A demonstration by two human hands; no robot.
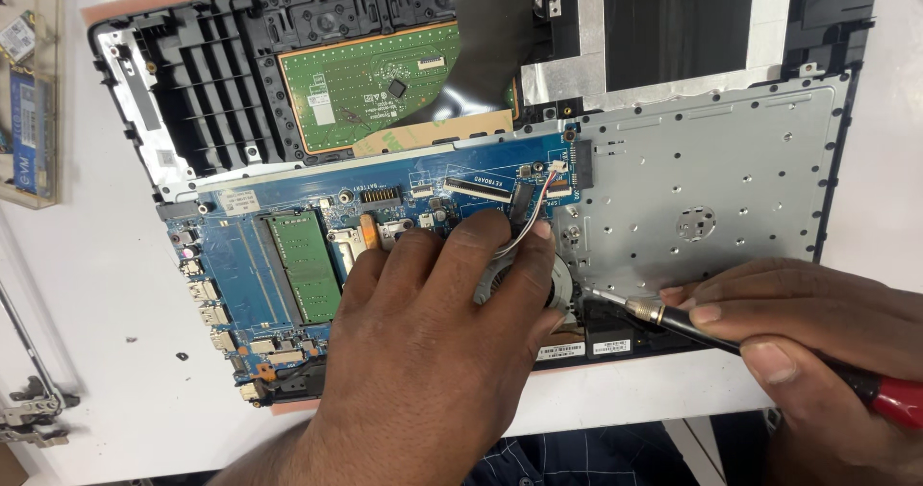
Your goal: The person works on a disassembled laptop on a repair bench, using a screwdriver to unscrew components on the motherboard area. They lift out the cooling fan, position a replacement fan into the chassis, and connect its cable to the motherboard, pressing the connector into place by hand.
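1. Your left hand [433, 351] lies flat over the cooling fan [519, 279], fingers spread and pressing down rather than curled around anything; the fan sits at about 5 o'clock on the blue motherboard [288, 255], near the laptop's front edge.
2. Your right hand [808, 323] pinches a screwdriver [692, 327] between thumb and fingers, its tip touching the fan's rim at 3 o'clock.
3. The fan looks light and its thin plastic fragile; hold it by the outer housing, not the blades.
4. The fan's slim cable [529, 222] runs up to 12 o'clock toward a connector; it looks soft and easy to tear.
5. The open laptop shell [163, 82] holds the motherboard, a green touchpad board [365, 82] and a grey metal plate [711, 178].
6. A clear tray [29, 101] at 9 o'clock holds small parts; I cannot tell which.
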